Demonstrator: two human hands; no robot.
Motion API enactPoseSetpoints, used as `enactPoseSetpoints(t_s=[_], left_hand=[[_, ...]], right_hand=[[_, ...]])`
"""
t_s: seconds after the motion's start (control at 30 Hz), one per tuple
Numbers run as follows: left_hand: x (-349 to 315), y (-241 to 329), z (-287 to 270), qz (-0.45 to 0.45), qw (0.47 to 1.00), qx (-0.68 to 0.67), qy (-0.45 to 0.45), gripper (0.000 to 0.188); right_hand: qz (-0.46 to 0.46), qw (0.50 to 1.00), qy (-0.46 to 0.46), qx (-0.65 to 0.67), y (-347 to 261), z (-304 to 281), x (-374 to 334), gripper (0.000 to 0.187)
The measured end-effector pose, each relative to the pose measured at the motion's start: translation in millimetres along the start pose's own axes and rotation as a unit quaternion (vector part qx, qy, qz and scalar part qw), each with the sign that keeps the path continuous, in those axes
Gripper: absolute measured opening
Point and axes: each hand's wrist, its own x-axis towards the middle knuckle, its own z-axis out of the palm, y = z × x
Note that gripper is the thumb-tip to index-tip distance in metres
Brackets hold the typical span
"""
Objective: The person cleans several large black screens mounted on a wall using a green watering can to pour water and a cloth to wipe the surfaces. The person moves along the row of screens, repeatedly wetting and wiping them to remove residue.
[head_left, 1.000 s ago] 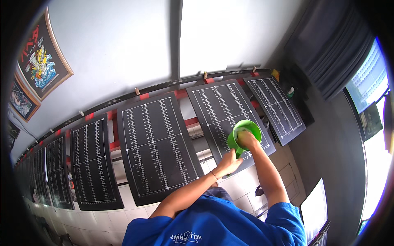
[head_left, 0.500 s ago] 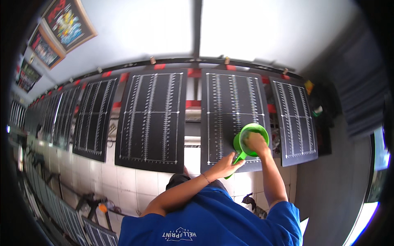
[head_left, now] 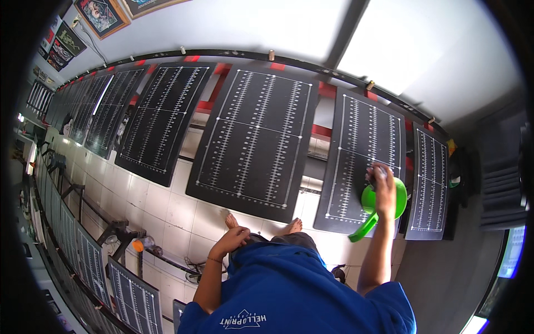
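Note:
A green plastic dipper with a long handle sits on a black board at the right, its handle pointing toward me. Over the dipper's left rim is my right hand, its fingers closed on a small greyish crumpled wad. Whether the wad is cloth or sponge cannot be made out. My left hand hangs by my waist, away from the dipper, with its fingers curled in and nothing visible in them.
A wide black board with white ruled markings lies in front of me. Several similar boards stretch left, and one board stands at the right. Red supports and a dark rail run behind. My feet are on the tiled floor.
My left hand has let go of the dipper's handle and drawn back to my waist. My right hand has come up out of the dipper with the wad. The view has turned and shifted left.

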Motion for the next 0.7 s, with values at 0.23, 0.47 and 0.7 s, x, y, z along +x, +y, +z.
enactPoseSetpoints(t_s=[0.23, 0.47, 0.7], left_hand=[[38.3, -82.9, -134.2, 0.018, 0.997, 0.06, 0.053, 0.045], [-12.9, -293.5, -260.4, -0.173, 0.885, -0.307, 0.303, 0.028], [-80.2, -352.3, -259.3, -0.326, 0.887, -0.214, 0.248, 0.03]], right_hand=[[-0.163, 0.865, -0.001, -0.475, 120.9, 296.3, 48.5, 0.051], [-0.111, 0.792, -0.217, -0.56, 105.8, 339.8, -66.5, 0.068], [-0.133, 0.794, 0.113, -0.582, 116.3, 352.7, 143.2, 0.06]])
